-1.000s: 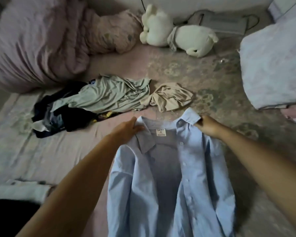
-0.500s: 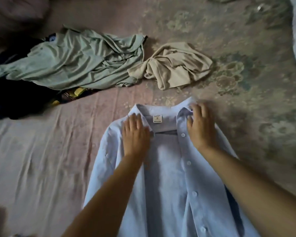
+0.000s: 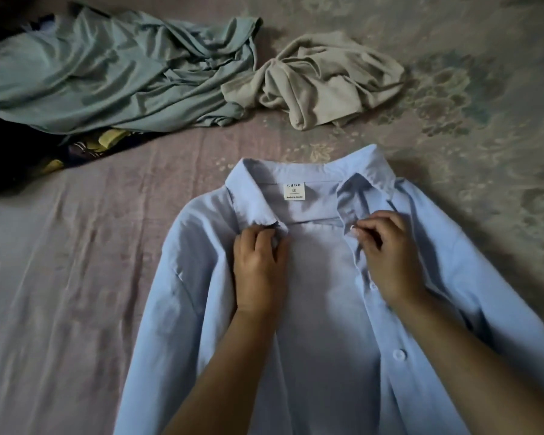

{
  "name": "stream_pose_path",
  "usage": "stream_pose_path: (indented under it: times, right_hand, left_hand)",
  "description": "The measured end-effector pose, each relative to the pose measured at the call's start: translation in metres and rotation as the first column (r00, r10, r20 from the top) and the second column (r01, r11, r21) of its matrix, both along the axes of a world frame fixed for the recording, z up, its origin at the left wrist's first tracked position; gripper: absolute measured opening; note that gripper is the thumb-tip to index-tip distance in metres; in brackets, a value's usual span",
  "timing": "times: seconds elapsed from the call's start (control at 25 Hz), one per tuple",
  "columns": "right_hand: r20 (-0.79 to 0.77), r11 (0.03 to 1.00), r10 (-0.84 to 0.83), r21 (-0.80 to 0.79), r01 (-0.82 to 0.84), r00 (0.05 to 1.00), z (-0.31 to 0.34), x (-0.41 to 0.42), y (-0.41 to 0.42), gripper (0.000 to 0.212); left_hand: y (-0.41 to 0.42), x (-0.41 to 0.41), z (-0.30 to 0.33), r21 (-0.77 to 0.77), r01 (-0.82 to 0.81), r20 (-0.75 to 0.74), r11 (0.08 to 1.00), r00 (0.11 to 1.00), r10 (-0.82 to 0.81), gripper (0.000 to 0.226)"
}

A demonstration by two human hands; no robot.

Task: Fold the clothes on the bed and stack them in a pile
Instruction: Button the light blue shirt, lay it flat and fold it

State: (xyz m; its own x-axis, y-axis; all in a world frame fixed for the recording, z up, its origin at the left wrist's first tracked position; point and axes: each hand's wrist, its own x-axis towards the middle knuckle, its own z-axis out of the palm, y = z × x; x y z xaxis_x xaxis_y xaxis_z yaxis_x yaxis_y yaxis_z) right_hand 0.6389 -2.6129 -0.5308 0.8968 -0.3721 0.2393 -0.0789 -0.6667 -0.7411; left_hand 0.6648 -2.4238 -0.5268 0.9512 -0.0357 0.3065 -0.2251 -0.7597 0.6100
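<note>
Light blue shirt [image 3: 327, 309] spread front-up, unbuttoned, on the bed [image 3: 76, 277]. Left hand [image 3: 259, 271] pinching the left placket by the collar, right hand [image 3: 390, 259] the right. Probably light, limp, easily creased; best held at plackets or shoulders.

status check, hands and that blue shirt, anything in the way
Left hand pinching left placket edge below collar; right hand pinching right placket edge. Blue shirt flat on bed, front open, unfolded. Green garment and beige garment crumpled beyond collar, apart from shirt.
</note>
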Motion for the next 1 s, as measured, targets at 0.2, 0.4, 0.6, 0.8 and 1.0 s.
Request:
stream_pose_path:
  times: [0.2, 0.4, 0.6, 0.8, 1.0]
  right_hand:
    - [0.055, 0.999, 0.009, -0.033, -0.008, 0.998, -0.012, 0.003, 0.001, 0.009]
    - [0.190, 0.994, 0.088, -0.086, -0.073, 0.978, -0.015, 0.001, 0.002, 0.006]
    - [0.259, 0.969, 0.184, -0.212, -0.130, 0.948, -0.005, 0.001, 0.020, 0.003]
    - [0.185, 0.974, 0.202, -0.140, -0.178, 0.962, 0.016, -0.004, 0.029, 0.005]
    - [0.046, 0.962, 0.263, 0.063, -0.266, 0.964, 0.024, -0.012, 0.029, 0.008]
  left_hand:
    - [0.003, 0.000, -0.003, 0.055, 0.025, 0.151, 0.998, 0.988, -0.033, 0.010]
    - [0.000, -0.002, 0.008, -0.162, -0.037, 0.119, 0.986, 0.991, 0.057, 0.024]
    - [-0.009, 0.004, 0.032, -0.297, 0.012, -0.072, 0.955, 0.997, -0.035, 0.043]
    - [-0.020, -0.002, 0.027, -0.352, 0.187, -0.089, 0.917, 0.969, -0.232, 0.031]
    - [-0.017, -0.009, 0.024, -0.417, 0.230, -0.090, 0.880, 0.952, -0.292, 0.021]
